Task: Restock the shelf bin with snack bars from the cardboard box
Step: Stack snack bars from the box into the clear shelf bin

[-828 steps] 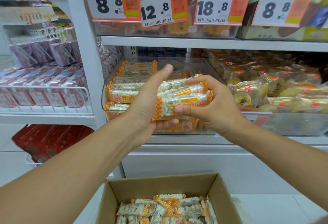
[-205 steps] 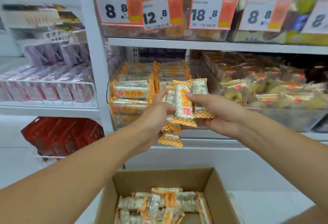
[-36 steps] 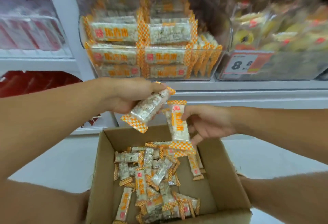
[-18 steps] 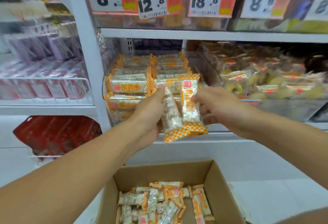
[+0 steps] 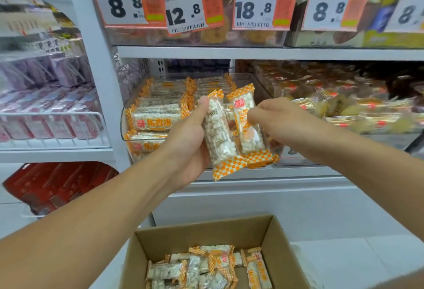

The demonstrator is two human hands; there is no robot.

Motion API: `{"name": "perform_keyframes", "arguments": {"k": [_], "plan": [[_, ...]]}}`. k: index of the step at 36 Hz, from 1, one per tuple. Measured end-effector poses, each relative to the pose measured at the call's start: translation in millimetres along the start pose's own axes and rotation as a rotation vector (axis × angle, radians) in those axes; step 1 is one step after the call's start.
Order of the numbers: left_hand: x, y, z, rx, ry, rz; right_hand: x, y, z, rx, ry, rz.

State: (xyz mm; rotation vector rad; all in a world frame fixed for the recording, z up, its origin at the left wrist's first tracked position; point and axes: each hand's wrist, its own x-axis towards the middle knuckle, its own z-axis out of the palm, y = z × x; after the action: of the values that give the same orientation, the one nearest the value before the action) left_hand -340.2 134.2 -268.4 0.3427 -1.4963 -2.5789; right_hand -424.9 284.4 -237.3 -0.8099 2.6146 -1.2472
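Two puffed-rice snack bars in clear wrappers with orange checkered ends stand upright side by side in front of the shelf bin. My left hand grips the left snack bar, thumb along its side. My right hand pinches the right snack bar from the right. Behind them the clear shelf bin holds stacked rows of the same bars. The open cardboard box sits below on the floor with several loose bars at its bottom.
Price tags hang from the upper shelf edge. A neighbouring clear bin of yellow pastry packs stands to the right. Left are a white upright post, purple and pink packs on a wire shelf, and red packs lower down.
Both hands rose from just above the box to the front of the bin, each carrying one bar, now held upright. Over the last half second they edged slightly toward the bin.
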Motion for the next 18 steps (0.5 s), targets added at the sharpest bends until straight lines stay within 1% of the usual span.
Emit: {"name": "perform_keyframes", "arguments": {"k": [2, 3, 7, 11, 13, 16, 18], "plan": [[-0.6, 1.6, 3.2, 0.003, -0.006, 0.005, -2.3, 2.6, 1.0, -0.072, -0.024, -0.035], [-0.6, 1.0, 4.8, 0.008, -0.006, 0.011, -3.6, 4.2, 3.3, -0.065, -0.032, -0.047], [-1.6, -1.4, 12.9, -0.006, -0.010, 0.026, -5.8, 7.4, 9.8, 0.064, -0.050, -0.046], [2.5, -1.6, 13.9, -0.070, -0.005, 0.031, -9.4, 9.6, 14.6, 0.198, -0.150, -0.058], [5.8, -3.0, 12.5, -0.084, -0.007, 0.043, -10.6, 9.3, 16.2, 0.237, -0.161, -0.066], [8.2, -4.4, 11.8, -0.082, -0.006, 0.082, -13.7, 10.3, 23.6, 0.359, -0.176, 0.011], [8.4, -4.2, 13.0, -0.073, -0.002, 0.090, -15.1, 10.3, 27.7, 0.426, -0.196, 0.021]]}}
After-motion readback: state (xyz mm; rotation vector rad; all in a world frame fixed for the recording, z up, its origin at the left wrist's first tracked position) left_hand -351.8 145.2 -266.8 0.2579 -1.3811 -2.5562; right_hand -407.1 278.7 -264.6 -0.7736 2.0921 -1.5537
